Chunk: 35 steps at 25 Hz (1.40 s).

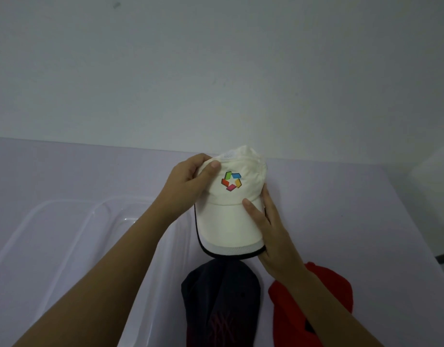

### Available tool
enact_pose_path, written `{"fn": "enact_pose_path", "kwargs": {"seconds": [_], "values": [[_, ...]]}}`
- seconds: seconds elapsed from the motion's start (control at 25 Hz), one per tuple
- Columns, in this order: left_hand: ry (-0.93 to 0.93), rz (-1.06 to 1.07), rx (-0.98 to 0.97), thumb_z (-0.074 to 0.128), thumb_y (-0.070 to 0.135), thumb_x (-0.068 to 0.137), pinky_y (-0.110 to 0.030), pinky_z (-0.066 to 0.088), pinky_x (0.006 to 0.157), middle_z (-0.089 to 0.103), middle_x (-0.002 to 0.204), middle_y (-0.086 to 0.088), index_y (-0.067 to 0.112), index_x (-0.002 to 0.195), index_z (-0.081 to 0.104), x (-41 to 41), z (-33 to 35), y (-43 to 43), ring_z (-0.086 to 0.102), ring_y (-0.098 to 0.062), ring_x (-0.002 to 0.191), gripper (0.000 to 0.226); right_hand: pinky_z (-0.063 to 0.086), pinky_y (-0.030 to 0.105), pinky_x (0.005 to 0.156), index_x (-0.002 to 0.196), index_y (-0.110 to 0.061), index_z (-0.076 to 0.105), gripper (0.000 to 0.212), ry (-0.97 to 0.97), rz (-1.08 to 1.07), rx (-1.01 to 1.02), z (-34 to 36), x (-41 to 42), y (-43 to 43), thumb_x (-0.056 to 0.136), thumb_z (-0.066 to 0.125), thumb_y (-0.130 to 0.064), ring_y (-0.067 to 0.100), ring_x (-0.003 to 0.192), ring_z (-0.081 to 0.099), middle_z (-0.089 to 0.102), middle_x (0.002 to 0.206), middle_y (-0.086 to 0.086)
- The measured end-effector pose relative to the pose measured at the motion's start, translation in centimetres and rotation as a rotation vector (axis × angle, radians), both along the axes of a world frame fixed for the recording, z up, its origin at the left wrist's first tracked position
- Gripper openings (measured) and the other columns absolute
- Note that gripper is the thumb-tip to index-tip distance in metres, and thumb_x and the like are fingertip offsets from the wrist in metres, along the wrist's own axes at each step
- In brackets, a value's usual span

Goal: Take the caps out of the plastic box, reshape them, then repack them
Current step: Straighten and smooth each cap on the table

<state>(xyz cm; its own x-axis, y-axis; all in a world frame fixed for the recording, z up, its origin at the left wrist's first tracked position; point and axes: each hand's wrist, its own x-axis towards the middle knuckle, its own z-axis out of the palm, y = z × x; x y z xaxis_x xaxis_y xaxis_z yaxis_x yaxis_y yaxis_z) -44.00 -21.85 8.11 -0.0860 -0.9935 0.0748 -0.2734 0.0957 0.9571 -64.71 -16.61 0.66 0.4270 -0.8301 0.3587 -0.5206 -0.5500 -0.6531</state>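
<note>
Left hand (188,179) pinches white cap (231,216) at crown, right hand (271,229) grips its brim; suggest rounding crown evenly, brim uncreased.

Plain pale wall (215,58) behind a lilac table (65,166), apparently dimly lit

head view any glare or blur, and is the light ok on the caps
Head view: dim, flat light with a bluish cast, no hard shadows; a small glare spot on the plastic box; the white cap and its logo are sharp; the dark cap loses detail in the gloom; the red cap looks oversaturated.
</note>
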Motion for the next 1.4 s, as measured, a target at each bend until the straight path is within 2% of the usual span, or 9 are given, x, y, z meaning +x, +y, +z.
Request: {"fn": "enact_pose_path", "kwargs": {"seconds": [0.16,0.28,0.44,0.56,0.88,1.04,1.16,1.28,1.4], "values": [[0.025,0.097,-0.093,0.055,0.038,0.087,-0.044,0.056,0.074,0.07,0.083,-0.008,0.015,0.08,0.064,0.3,0.4,0.5,0.067,-0.024,0.08,0.026,0.04,0.008,0.092,0.143,-0.051,0.003,0.094,0.083,-0.037,0.004,0.9,-1.2,-0.3,0.076,0.042,0.002,-0.013,0.138,0.005,-0.004,0.158,-0.013],[0.054,0.084,-0.142,0.055,0.046,0.079,-0.043,0.056,0.069,0.068,0.08,-0.011,0.009,0.078,0.063,0.1,1.0,0.8,0.066,-0.027,0.078,0.038,0.024,0.005,0.105,0.138,-0.027,0.036,0.05,-0.107,-0.288,-0.061,3.7,-1.0,-1.5,0.09,0.037,-0.014,-0.002,0.134,0.029,0.035,0.147,-0.001],[0.136,0.066,-0.24,0.052,0.042,0.08,-0.036,0.051,0.065,0.059,0.073,0.001,0.018,0.071,0.057,-1.5,1.4,1.3,0.061,-0.025,0.075,0.026,0.037,0.024,0.107,0.131,-0.024,0.044,0.037,-0.278,-0.218,0.055,8.0,1.4,-3.1,0.096,0.038,-0.034,0.008,0.128,0.042,0.048,0.135,-0.006],[0.149,0.093,-0.275,0.051,0.04,0.082,-0.04,0.054,0.066,0.062,0.077,-0.006,0.02,0.075,0.058,-2.1,1.4,1.7,0.064,-0.028,0.077,0.023,0.05,0.037,0.092,0.118,-0.025,0.053,0.028,-0.312,-0.156,0.175,9.1,2.2,-3.6,0.094,0.04,-0.033,0.016,0.111,0.055,0.059,0.117,-0.003],[-0.003,0.015,-0.154,0.057,0.039,0.081,-0.021,0.057,0.06,0.072,0.075,0.006,0.027,0.074,0.068,-0.8,2.0,2.4,0.069,-0.012,0.069,0.018,0.045,0.031,0.067,0.07,-0.028,0.044,0.025,-0.204,-0.151,0.241,8.7,2.4,-2.9,0.092,0.042,-0.039,0.019,0.076,0.052,0.049,0.072,-0.008],[0.1,0.072,-0.083,0.058,0.018,0.09,-0.023,0.056,0.057,0.071,0.068,-0.001,0.017,0.07,0.069,-0.9,2.3,2.8,0.069,-0.016,0.062,0.023,0.048,0.019,0.074,0.088,-0.034,0.05,0.025,-0.316,-0.185,0.226,8.4,2.7,-2.0,0.083,0.045,-0.057,0.01,0.089,0.056,0.056,0.092,-0.011],[0.253,0.079,-0.055,0.059,0.021,0.087,-0.026,0.051,0.054,0.066,0.062,-0.01,0.001,0.066,0.065,-0.9,2.9,2.8,0.062,-0.02,0.057,0.029,0.045,0.007,0.08,0.113,-0.038,0.042,0.063,-0.562,-0.297,0.423,7.3,1.4,-2.5,0.066,0.047,-0.08,-0.007,0.106,0.048,0.048,0.123,-0.016],[0.369,0.123,-0.042,0.057,0.021,0.083,-0.023,0.048,0.051,0.063,0.055,-0.001,0.008,0.059,0.064,-0.9,3.1,2.4,0.058,-0.014,0.053,0.029,0.049,0.018,0.078,0.125,-0.026,0.043,0.062,-0.774,-0.234,0.735,6.4,0.3,-0.9,0.079,0.048,-0.068,0.02,0.115,0.055,0.049,0.137,0.01],[0.345,0.216,-0.04,0.058,0.024,0.082,-0.03,0.053,0.056,0.066,0.058,0.0,0.014,0.061,0.068,-1.4,2.4,2.1,0.063,-0.017,0.058,0.025,0.055,0.029,0.083,0.132,-0.018,0.048,0.067,-0.968,-0.058,0.937,5.9,1.8,0.9,0.081,0.05,-0.06,0.026,0.12,0.056,0.061,0.13,0.008]]}}
